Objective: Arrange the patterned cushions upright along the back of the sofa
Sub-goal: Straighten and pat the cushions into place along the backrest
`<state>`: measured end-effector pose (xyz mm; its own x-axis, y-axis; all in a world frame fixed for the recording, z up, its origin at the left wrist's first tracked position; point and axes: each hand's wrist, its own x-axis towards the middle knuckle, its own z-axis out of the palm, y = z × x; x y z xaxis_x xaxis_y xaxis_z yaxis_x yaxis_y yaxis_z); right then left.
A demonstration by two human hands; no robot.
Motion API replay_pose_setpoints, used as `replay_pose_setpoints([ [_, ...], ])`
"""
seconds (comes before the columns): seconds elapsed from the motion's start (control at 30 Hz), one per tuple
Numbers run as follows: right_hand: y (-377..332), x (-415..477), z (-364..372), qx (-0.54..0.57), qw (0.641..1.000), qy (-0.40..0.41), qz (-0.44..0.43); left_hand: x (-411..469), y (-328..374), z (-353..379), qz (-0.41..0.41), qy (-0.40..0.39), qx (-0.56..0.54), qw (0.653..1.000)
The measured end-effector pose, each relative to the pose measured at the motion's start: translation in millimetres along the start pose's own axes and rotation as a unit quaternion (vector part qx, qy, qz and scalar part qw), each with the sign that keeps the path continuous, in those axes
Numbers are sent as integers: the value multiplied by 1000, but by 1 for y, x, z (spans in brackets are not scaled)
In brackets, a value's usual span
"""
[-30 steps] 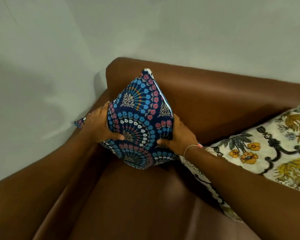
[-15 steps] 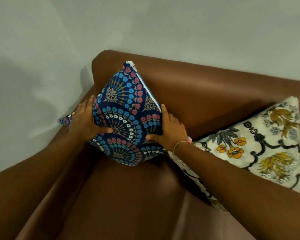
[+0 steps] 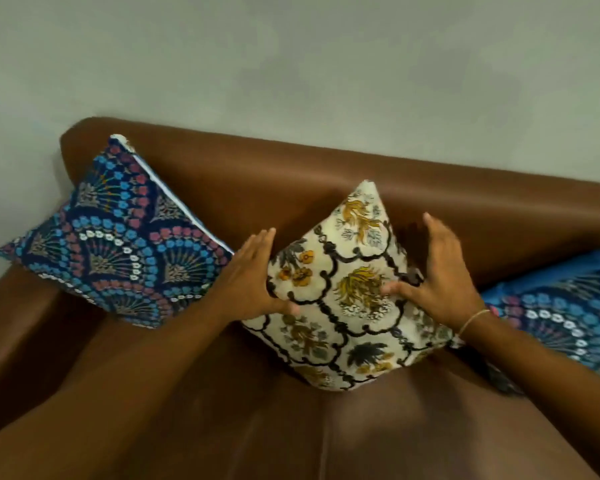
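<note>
Cream cotton cushion with yellow flowers and black scrolling vine print [image 3: 347, 292]: stands on one corner on the seat of the brown leather sofa [image 3: 291, 188], top corner resting against the backrest, roughly mid-frame. Tilted diamond-wise, not square to the backrest.

Left hand [image 3: 253, 275]: flat against the cushion's left edge, fingers straight and together, thumb pressed onto the front face near the lower left. Contact, no closed grasp.

Right hand [image 3: 437, 275]: on the cushion's right edge, fingers extended upward and slightly spread, thumb laid across the front face near the yellow motif. Thin cord bracelet [image 3: 473, 320] on this wrist. Whether the upper fingertips touch the fabric cannot be told; they are blurred.

Navy square cushion with blue, pink and white fan pattern [image 3: 118, 244]: propped in the sofa's left corner, against backrest and armrest, standing on a corner, white seam edge visible along its upper right side. Just beside the left hand, apart from the cream cushion.

Second navy fan-pattern cushion [image 3: 555, 317]: right edge of frame, lying low against the backrest, partly behind the right forearm.

Plain grey wall [image 3: 291, 64] behind.
</note>
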<state>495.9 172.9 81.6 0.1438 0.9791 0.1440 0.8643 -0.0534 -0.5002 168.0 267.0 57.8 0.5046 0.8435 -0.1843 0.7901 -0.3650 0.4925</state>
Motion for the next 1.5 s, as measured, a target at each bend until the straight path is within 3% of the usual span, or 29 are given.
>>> replay_pose_setpoints([
  [0.07,38,-21,-7,16,990,-124,60,11,13,17,-16,-65,29,997],
  [0.17,64,-39,12,-64,970,-217,93,19,20,33,-37,-31,21,999],
  [0.37,64,-37,43,-136,977,-144,76,14,26,58,-73,81,30,994],
  [0.53,67,-35,22,-124,988,-46,84,22,46,51,-17,179,31,983],
  [0.7,67,-35,21,-119,987,-54,98,26,44,54,-17,185,54,981],
  [0.93,71,-43,34,-171,977,-90,89,21,39,61,-40,125,41,990],
  [1.07,78,-55,10,-182,979,-89,19,4,56,58,108,185,95,972],
  [1.17,93,-77,-24,-145,989,-16,-23,-9,107,74,220,234,79,944],
  [1.3,151,-101,-85,-77,985,150,20,1,207,114,274,190,25,942],
  [1.37,183,-110,-117,-82,976,194,58,14,247,135,266,158,14,951],
  [1.5,264,-140,-183,-99,975,144,136,50,319,181,181,65,-20,981],
])
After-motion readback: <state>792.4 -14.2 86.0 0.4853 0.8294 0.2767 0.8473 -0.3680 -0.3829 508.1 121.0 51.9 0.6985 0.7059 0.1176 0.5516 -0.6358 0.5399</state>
